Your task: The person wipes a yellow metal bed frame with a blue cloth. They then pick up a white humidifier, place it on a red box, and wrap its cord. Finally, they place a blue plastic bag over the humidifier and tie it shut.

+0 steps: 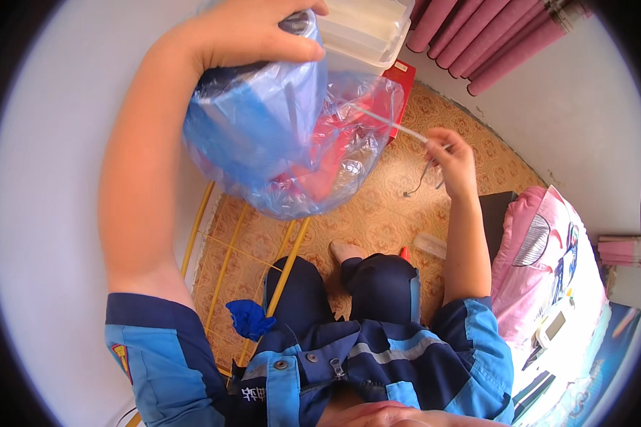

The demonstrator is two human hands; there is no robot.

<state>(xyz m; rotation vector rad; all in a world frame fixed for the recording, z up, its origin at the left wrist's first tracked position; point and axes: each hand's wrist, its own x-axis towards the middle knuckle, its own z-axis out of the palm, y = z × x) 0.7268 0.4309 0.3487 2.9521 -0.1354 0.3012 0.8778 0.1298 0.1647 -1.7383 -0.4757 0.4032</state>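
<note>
At the top, my left hand (256, 37) grips the upper part of a translucent blue plastic bag (262, 128). Something dark lies under its fingers; what it is stays hidden. The bag hangs down loosely, its lower right part thin and see-through. To the right of it, my right hand (451, 160) pinches a thin pale strip or cord (390, 123), taut towards the bag's right side. Whether the strip's far end joins the bag is unclear. A thin dark cord (421, 179) dangles beneath the right hand's fingers.
Behind the bag stand a whitish plastic container (363, 32) and a red box (403, 88). Yellow rack bars (294, 243) rise at left, with a blue cloth (250, 319) on them. A pink quilt (529, 256) lies at right. Pink curtains (491, 42) hang at the upper right.
</note>
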